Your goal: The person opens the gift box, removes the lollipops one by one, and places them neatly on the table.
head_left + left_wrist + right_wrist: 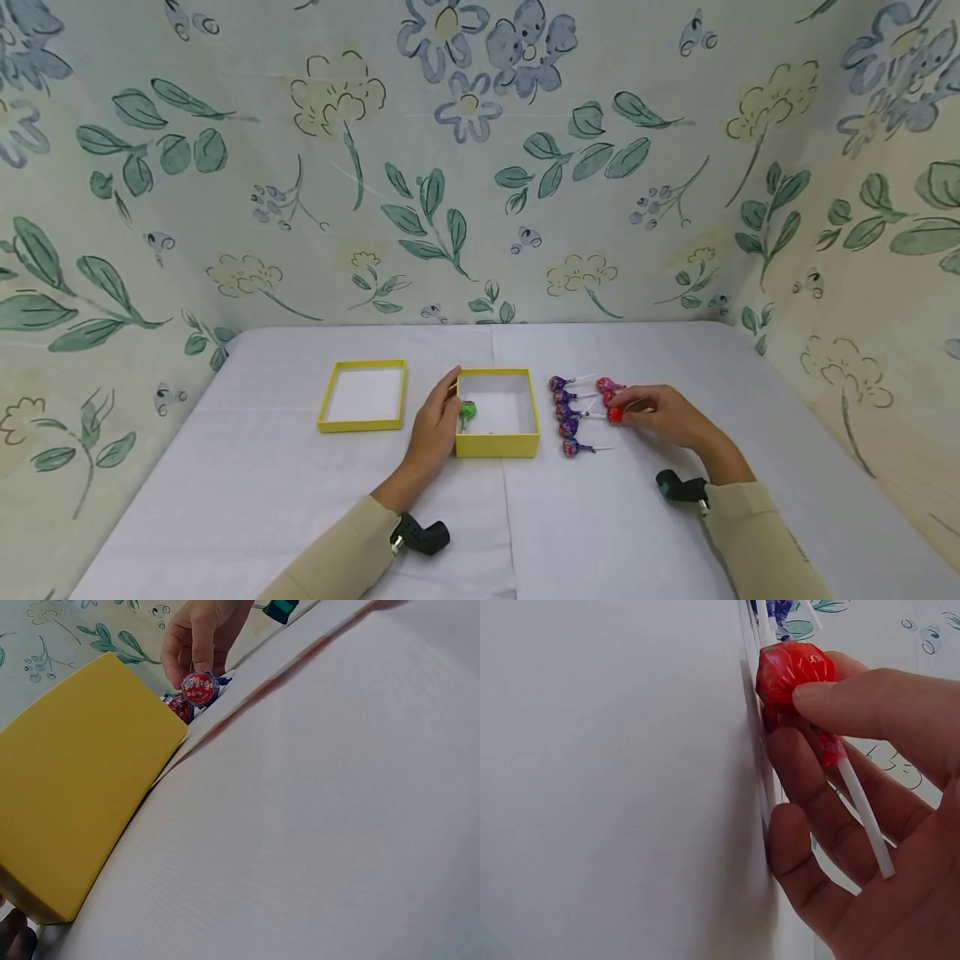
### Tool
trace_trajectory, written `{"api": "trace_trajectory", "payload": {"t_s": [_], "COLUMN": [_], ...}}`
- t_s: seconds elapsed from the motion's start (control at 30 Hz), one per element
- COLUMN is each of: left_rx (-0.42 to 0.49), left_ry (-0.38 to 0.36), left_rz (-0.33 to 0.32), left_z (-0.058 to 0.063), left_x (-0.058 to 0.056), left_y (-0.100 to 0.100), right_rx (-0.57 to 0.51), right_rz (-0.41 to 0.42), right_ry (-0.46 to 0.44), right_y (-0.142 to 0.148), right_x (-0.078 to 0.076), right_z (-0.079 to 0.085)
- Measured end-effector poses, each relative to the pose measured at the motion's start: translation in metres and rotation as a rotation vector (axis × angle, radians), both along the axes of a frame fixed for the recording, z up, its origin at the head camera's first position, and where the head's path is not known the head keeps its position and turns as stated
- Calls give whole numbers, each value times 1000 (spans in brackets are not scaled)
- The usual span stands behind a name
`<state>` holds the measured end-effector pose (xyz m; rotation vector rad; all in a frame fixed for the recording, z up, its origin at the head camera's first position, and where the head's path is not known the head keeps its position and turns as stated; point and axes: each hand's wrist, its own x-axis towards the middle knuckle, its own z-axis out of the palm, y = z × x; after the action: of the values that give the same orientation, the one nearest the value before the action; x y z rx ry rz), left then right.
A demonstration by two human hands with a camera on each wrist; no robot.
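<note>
My right hand (663, 415) pinches a red-wrapped lollipop (795, 671) by its candy head, between thumb and fingertips. The white stick angles down across the palm in the right wrist view. My left hand (433, 425) grips the left wall of a yellow open box (497, 446), with the thumb at the rim. Inside that box, a green lollipop (467, 410) leans by the left wall. Just left of the right hand lies a column of several purple lollipops (567, 427), their sticks pointing right. A pink lollipop (606, 384) lies beside the right hand's fingertips, a red one just below it.
A shallow yellow-edged lid (366, 432) lies with its white inside up, left of the left hand. White cloth (600, 533) covers the table, with a crease running down the middle. Floral fabric (465, 192) hangs behind and at both sides.
</note>
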<state>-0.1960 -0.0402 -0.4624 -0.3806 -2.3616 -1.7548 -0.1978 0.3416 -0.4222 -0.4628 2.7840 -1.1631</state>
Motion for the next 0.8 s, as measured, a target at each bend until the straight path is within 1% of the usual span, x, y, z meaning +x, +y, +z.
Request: {"api": "trace_trajectory", "payload": {"t_s": [0.23, 0.5, 0.8], "left_rx": [1, 8, 8], "left_ry": [2, 0, -1], "left_rz": [-5, -6, -2], "left_z": [1, -1, 0], "left_x": [1, 1, 0], "left_y": [0, 0, -1], "right_rx": [40, 67, 70], "right_rz": [-8, -9, -47], "right_ry": [12, 46, 39], "right_y": [0, -3, -5], "right_x": [-1, 2, 1], "right_z": [-3, 2, 2]}}
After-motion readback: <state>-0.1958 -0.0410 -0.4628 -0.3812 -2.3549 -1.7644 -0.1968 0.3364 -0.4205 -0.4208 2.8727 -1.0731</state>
